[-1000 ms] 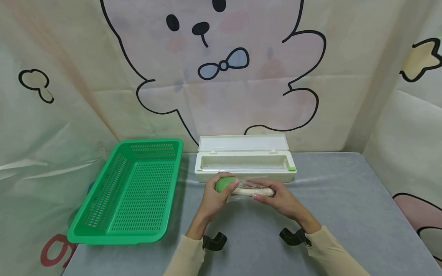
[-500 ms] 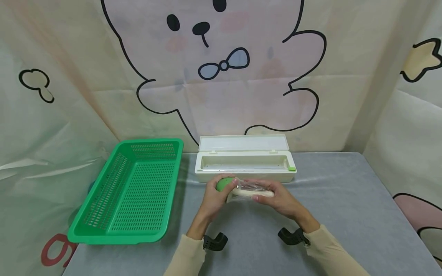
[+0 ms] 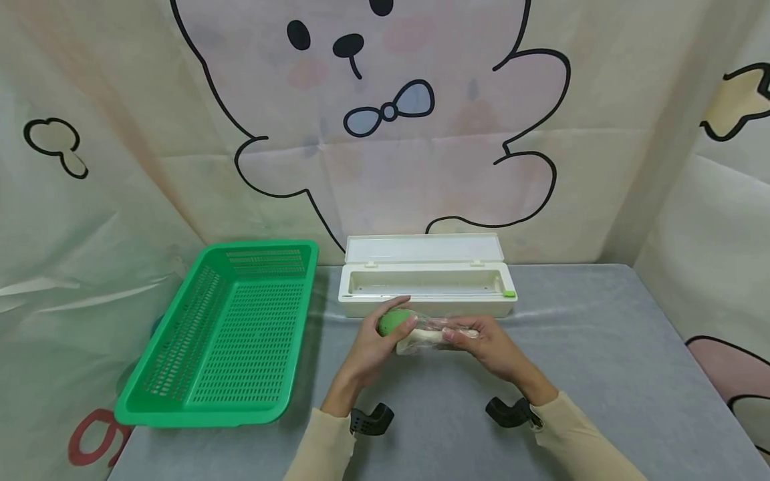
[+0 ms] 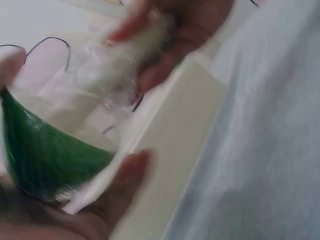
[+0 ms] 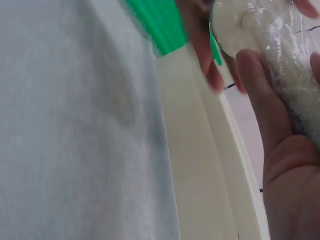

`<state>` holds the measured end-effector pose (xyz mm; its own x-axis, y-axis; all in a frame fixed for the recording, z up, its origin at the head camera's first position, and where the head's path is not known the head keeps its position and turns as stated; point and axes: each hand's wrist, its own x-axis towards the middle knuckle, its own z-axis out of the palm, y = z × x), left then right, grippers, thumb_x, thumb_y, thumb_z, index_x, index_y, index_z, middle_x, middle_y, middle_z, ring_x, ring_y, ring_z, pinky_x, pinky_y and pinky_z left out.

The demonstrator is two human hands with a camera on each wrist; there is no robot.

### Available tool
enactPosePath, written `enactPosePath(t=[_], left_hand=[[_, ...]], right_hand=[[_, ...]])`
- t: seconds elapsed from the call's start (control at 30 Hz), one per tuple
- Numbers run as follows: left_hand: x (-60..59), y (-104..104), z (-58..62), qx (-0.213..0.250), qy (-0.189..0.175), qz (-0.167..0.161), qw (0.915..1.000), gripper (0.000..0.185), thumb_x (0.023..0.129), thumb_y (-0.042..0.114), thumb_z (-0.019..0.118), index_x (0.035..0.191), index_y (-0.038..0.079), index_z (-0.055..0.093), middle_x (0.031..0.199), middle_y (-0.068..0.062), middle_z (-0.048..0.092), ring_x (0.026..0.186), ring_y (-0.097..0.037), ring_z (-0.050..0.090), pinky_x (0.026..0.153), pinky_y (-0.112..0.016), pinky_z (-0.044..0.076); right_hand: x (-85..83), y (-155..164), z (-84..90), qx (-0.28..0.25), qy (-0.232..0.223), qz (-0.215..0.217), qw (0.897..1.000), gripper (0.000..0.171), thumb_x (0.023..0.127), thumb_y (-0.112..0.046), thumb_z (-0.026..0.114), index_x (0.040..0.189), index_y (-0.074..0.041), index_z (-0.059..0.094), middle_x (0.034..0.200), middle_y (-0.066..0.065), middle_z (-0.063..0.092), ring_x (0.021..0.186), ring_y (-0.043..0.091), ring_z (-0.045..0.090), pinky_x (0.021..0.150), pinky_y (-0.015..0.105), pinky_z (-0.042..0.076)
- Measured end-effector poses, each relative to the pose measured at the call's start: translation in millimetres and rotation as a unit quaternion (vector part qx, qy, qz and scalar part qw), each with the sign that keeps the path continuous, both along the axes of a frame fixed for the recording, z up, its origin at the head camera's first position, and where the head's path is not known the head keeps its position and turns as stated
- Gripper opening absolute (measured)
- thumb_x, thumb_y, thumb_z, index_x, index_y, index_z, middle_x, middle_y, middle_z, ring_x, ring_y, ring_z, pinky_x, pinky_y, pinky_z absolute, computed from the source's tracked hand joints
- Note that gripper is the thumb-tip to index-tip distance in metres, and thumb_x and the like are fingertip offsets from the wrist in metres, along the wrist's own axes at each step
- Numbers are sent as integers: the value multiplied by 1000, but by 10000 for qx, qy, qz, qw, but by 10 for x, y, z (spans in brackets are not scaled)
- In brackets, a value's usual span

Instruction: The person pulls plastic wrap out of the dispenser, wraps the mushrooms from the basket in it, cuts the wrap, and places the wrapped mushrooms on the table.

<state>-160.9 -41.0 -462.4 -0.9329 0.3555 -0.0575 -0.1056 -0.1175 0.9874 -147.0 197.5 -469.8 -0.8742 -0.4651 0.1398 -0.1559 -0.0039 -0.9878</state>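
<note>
Both hands hold one object above the grey table, just in front of the cream box: a white stalk with a green rounded end (image 3: 394, 322), covered in clear plastic film (image 3: 434, 326). My left hand (image 3: 377, 342) grips the green end (image 4: 45, 150), fingers curled round it. My right hand (image 3: 475, 339) grips the white stalk (image 5: 280, 55) through the film, fingers wrapped about it. In the left wrist view the film (image 4: 100, 65) looks crinkled around the white part.
A long cream box (image 3: 427, 287) with its lid open stands behind the hands. A green perforated basket (image 3: 228, 334) lies at the left. Two black clips (image 3: 373, 419) (image 3: 511, 413) sit near the wrists. A cartoon-printed cloth hangs behind the grey table (image 3: 601, 361).
The hands and the wrapped object shifted slightly; the right hand's fingers have closed further over the white stalk and film. The camera tilted a little.
</note>
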Motion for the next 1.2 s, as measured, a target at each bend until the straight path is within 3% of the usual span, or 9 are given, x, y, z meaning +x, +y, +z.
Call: enactPosePath(t=[0.07, 0.13, 0.23, 0.37, 0.6, 0.7, 0.87, 1.07, 1.2], left_hand=[[2, -3, 3, -225, 388, 128, 9989, 49, 96, 27, 72, 138, 5, 61, 119, -14, 62, 90, -15, 57, 72, -27, 50], [3, 27, 10, -558, 527, 472, 9959, 40, 95, 32, 73, 123, 3, 70, 102, -11, 65, 79, -14, 56, 64, -26, 48], [15, 83, 30, -977, 317, 1106, 9885, 40, 95, 42, 71, 88, 3, 72, 73, 0, 60, 59, -11, 48, 51, -23, 40], [27, 106, 48, -1146, -157, 1421, 9831, 52, 95, 52, 67, 69, 7, 63, 58, 3, 56, 50, -9, 45, 46, -23, 35], [14, 74, -1, -1032, 227, 1065, 9887, 42, 96, 43, 71, 105, 2, 74, 91, -4, 66, 76, -14, 56, 64, -28, 48], [21, 65, -30, -1005, 205, 1072, 9889, 40, 93, 38, 75, 106, 0, 74, 93, -8, 67, 76, -15, 58, 63, -30, 50], [34, 82, -52, -1123, -165, 1348, 9844, 47, 95, 45, 70, 84, 0, 70, 69, -1, 56, 61, -12, 49, 54, -26, 41], [24, 98, -105, -1219, 319, 1316, 9833, 41, 96, 35, 72, 114, -1, 70, 98, -9, 66, 83, -15, 58, 72, -29, 50], [30, 91, -108, -1360, 174, 1416, 9804, 41, 97, 37, 71, 99, -3, 70, 84, -8, 65, 71, -15, 57, 62, -29, 49]], right_hand=[[0, 2, 20, -196, -203, 115, 9995, 32, 103, -4, 57, 130, 14, 60, 133, 31, 59, 112, 21, 67, 92, 38, 57], [13, -8, 33, 39, -19, -83, 10000, 32, 102, -5, 60, 130, 11, 62, 133, 29, 60, 111, 16, 66, 90, 34, 57], [37, -44, 35, 721, 685, -492, 9938, 37, 96, -7, 71, 131, 3, 66, 131, 22, 64, 104, 12, 65, 81, 27, 57], [57, -95, -11, 1201, 1503, -809, 9780, 38, 89, -7, 78, 126, -3, 71, 122, 15, 71, 99, 15, 68, 76, 28, 56], [56, -88, -91, 168, 263, -542, 9980, 27, 97, 0, 66, 121, 13, 67, 113, 26, 71, 88, 29, 75, 79, 43, 61], [69, -105, -99, 561, 614, -867, 9928, 29, 94, -5, 73, 121, 4, 72, 116, 17, 72, 92, 19, 73, 79, 35, 61], [88, -157, -116, 1322, 2047, -1218, 9622, 24, 89, -4, 76, 113, -3, 77, 110, 10, 75, 96, 16, 72, 77, 29, 59], [84, -170, -164, 774, 991, -1247, 9842, 21, 98, -3, 66, 116, 7, 73, 107, 20, 74, 79, 15, 73, 69, 39, 61], [103, -176, -182, 1254, 1436, -1315, 9728, 30, 91, -10, 76, 121, -1, 74, 114, 13, 74, 88, 12, 70, 72, 31, 59]])
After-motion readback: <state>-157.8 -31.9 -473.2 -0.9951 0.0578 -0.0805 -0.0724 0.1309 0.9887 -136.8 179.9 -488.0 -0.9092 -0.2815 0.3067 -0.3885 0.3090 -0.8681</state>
